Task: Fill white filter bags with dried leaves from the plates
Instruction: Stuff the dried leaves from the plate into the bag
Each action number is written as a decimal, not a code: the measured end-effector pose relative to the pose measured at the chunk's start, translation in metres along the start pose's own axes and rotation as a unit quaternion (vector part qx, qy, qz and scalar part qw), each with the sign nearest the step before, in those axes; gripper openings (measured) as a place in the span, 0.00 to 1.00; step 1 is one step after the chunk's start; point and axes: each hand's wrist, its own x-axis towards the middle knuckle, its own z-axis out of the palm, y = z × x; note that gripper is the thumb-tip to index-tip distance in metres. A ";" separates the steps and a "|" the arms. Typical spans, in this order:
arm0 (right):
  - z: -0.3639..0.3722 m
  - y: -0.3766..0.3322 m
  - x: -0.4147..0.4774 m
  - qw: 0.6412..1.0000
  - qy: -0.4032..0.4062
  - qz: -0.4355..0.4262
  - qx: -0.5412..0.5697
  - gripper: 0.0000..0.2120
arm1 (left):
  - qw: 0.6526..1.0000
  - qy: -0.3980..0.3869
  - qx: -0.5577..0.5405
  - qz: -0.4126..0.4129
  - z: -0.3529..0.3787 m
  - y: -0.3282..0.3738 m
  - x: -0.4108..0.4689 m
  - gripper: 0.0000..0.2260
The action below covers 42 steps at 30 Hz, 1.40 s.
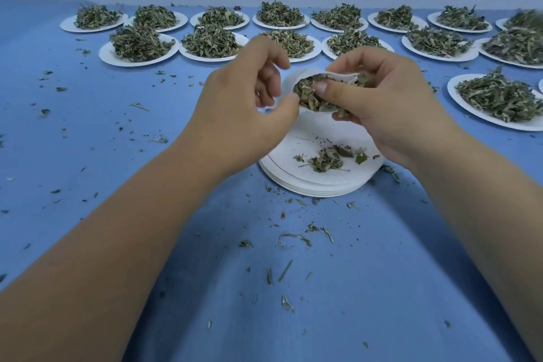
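My left hand (246, 103) is pinching the filter bag (295, 77) mouth open. My right hand (385, 100) is gripping dried leaves (308, 98) and pressing them in. Overstuffing is risking spillage onto the plate (293, 182).

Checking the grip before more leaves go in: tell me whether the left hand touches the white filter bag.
Touching. The head view shows the left hand pinching the white filter bag at its edge.

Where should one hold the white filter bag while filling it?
Grip the white filter bag at its open rim, from the left, as the left hand pinches it now. The mouth opens toward the right hand pushing dried leaves in; a rim grip likely keeps the soft bag open.
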 end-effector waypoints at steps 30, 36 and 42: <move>0.008 -0.012 -0.007 0.972 0.038 0.002 -0.230 0.16 | 0.989 0.036 -0.108 -0.089 0.014 0.006 -0.002 0.06; -0.003 -0.026 -0.007 0.995 -0.041 0.055 -0.076 0.13 | 0.982 0.060 -0.129 -0.123 0.012 0.001 0.000 0.05; -0.017 -0.028 -0.015 0.928 -0.143 -0.124 -0.321 0.23 | 0.972 0.073 -0.167 -0.150 0.011 0.000 0.003 0.03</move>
